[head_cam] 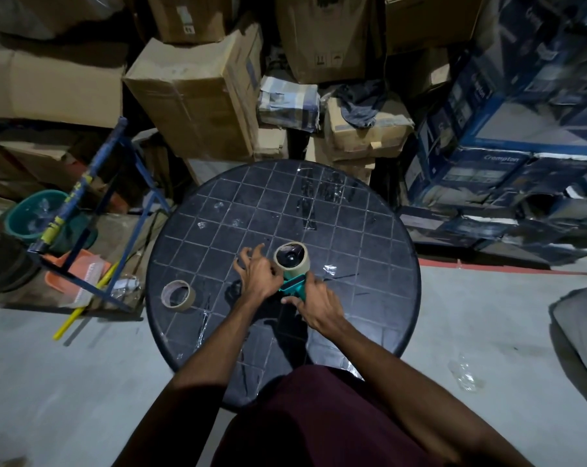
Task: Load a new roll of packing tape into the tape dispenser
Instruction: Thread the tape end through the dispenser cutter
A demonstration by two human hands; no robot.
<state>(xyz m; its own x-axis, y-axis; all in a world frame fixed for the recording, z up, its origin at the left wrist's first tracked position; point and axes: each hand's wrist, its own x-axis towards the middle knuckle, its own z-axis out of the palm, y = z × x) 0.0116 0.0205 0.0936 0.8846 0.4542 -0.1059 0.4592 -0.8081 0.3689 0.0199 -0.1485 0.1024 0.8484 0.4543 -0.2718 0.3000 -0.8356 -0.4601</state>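
the right hand (314, 303) has its grip closed around the teal plastic tape dispenser (293, 286) while the left hand (258, 273), grip half-open with fingers spread, fumbles at the tan packing tape roll (291, 257) at the dispenser's 12 o'clock, so the loose film end may stick back or the roll may sit crooked on the round black gridded worktop (352, 230).

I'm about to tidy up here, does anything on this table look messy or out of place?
Yes: crumpled clear tape scraps are stuck across the round table, and a second tape roll lies loose near its left edge.

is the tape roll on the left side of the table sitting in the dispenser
No, that tape roll lies alone on the round table, apart from the green dispenser, which carries another roll.
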